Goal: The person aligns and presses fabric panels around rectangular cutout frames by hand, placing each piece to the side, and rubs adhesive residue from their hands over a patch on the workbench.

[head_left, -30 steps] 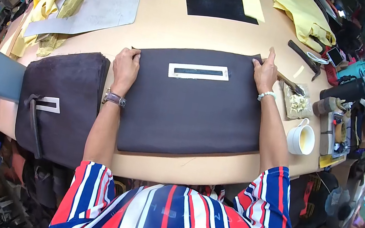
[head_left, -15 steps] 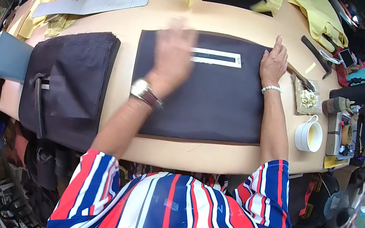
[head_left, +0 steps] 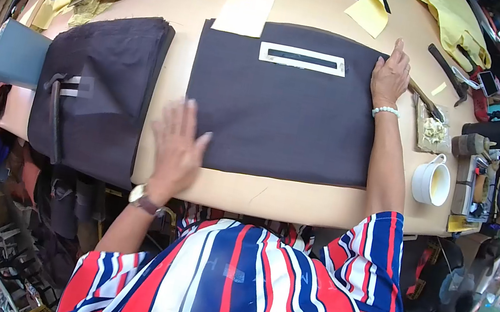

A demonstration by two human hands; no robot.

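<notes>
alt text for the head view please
A dark fabric panel lies on a table, a person's right hand at its upper right edge and open left hand by its lower left corner. Stacked dark fabric lies left, a white cup right.

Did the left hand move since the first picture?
Yes: the left hand moved from the dark sheet's far left corner toward the table's near edge.

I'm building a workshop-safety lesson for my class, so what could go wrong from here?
The white cup stands close beside the right forearm; a sideways elbow move might knock it over.

The dark panel might skew: the right hand rests at its far right corner, while the left hand is open by the near left one.

A yellow strip overlaps the panel's far edge and could get dragged along.
</notes>
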